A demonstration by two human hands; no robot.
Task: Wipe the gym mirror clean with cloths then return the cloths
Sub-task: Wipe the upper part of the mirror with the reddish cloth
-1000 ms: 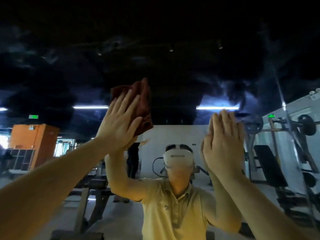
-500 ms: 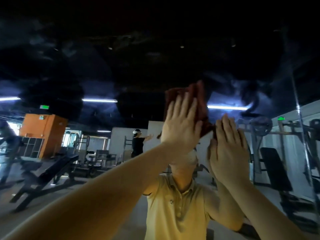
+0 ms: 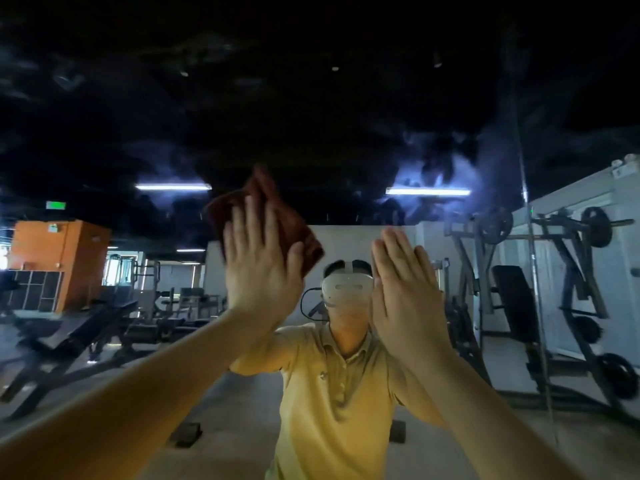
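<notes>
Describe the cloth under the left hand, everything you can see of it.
The cloth is reddish-brown, soft-looking fabric, crumpled rather than spread out. The left hand presses it against the mirror with straight fingers. Its middle is hidden behind that hand; folds stick out above the fingertips, rising to a peak, and a corner shows to the right of the hand. Its edges look slightly blurred.

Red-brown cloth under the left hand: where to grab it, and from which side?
Probably the peaked fold of the cloth, taken from above. The left hand presses its middle flat on the mirror, so only the bunched top above the fingertips and a corner beside the thumb stick out free; the top looks thicker to pinch.
</notes>
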